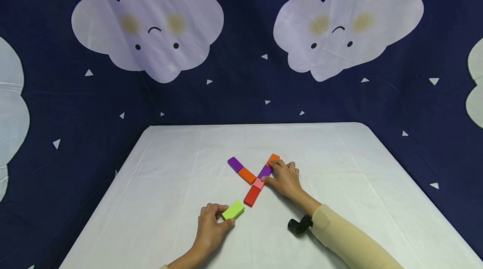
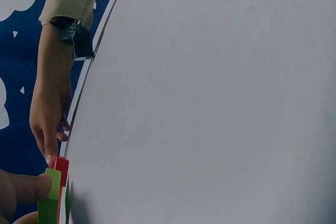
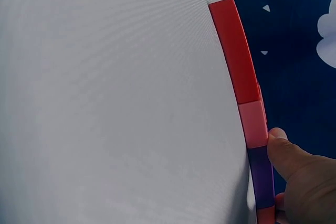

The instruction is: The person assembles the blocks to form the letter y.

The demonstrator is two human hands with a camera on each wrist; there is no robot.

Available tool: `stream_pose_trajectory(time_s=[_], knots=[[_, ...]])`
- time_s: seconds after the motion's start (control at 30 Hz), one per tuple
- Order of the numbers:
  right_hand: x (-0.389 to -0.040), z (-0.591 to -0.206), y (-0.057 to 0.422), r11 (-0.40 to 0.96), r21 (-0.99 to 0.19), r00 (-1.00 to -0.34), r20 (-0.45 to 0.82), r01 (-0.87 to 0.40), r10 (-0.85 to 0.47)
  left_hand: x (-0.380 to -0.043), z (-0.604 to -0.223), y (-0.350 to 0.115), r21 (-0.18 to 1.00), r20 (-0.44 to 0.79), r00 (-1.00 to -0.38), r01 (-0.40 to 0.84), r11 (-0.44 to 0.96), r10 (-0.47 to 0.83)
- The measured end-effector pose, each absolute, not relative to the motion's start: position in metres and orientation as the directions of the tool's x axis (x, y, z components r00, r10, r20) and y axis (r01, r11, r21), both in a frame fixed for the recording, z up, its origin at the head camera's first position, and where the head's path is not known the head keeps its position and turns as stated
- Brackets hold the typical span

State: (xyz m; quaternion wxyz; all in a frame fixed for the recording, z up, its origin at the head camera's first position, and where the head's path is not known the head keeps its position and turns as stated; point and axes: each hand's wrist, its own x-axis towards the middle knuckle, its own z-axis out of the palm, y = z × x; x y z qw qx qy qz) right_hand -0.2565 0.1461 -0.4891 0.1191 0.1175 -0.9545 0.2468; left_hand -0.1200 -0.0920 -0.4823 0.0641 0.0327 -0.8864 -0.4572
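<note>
My left hand [image 1: 211, 225] pinches a lime-green block [image 1: 233, 210] between thumb and fingers, just left of the lower end of a Y-shaped layout. In the left wrist view the thumb lies against the green block [image 2: 49, 195]. My right hand [image 1: 286, 181] is at the layout's right branch, its thumb and fingers about the purple block [image 1: 264, 171]. The thumb tip touches near the seam with the pink block [image 3: 253, 124]; the fingertips are partly hidden near the orange block [image 1: 273, 157]. A red block [image 1: 252, 196] adjoins the pink one.
The layout's left branch has an orange block [image 1: 247, 176] and another purple block [image 1: 235, 164] end to end. A white-covered table [image 1: 170, 185] lies beneath everything. Behind it hangs a dark blue cloth [image 1: 241, 92] with clouds. A black device [image 1: 299, 225] is at the right wrist.
</note>
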Motion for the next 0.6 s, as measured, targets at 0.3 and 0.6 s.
stream_pose_trajectory(time_s=[0.3,0.6], knots=[[-0.2572,-0.4890,0.1463,0.848,-0.450,-0.945,0.283,-0.280,-0.162,-0.1206,-0.4859,-0.0867,0.756,0.138,-0.987,0.049,0.652,-0.085],[-0.2601,-0.4926,0.1479,0.846,-0.457,-0.950,0.266,-0.275,-0.165,-0.1203,-0.4864,-0.0873,0.740,0.141,-0.989,0.068,0.669,-0.054]])
